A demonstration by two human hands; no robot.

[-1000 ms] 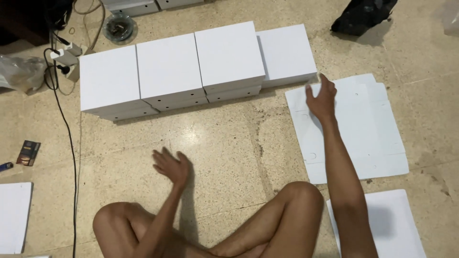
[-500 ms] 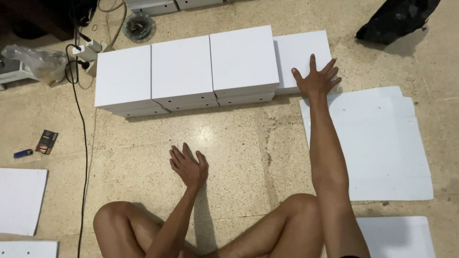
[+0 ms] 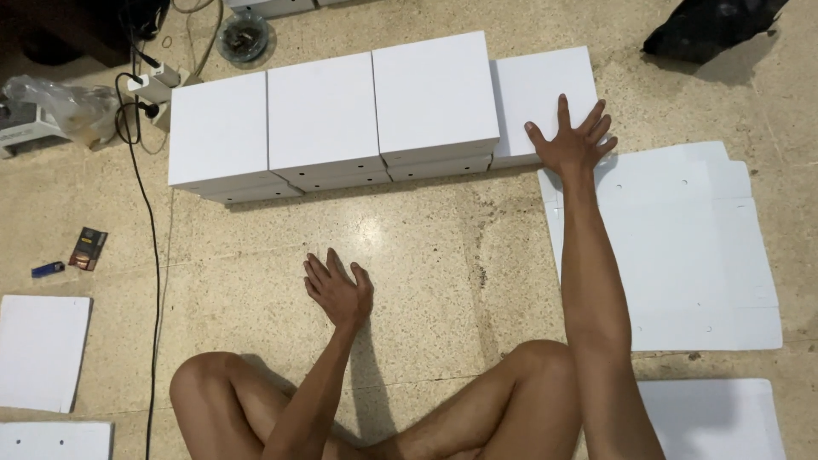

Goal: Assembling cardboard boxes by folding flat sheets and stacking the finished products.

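Note:
I sit cross-legged on a speckled stone floor. My right hand (image 3: 573, 138) reaches far forward with fingers spread, its palm flat on the front edge of the low white box (image 3: 541, 89) at the right end of a row. My left hand (image 3: 338, 290) rests flat on the bare floor in front of my knee, fingers apart and holding nothing. Three taller stacks of white boxes (image 3: 328, 119) stand side by side to the left of the low box. A flat unfolded white cardboard blank (image 3: 686, 247) lies under my right forearm.
More white cardboard sheets lie at bottom right (image 3: 716, 417) and bottom left (image 3: 41, 349). A black cable (image 3: 156, 255) runs down the left side from a power strip (image 3: 146, 89). A lighter and small packet (image 3: 72, 254) lie at left. A dark bag (image 3: 711, 25) sits top right.
My right hand has moved forward from the flat cardboard blank onto the low white box. My left hand has slid slightly forward and right on the floor.

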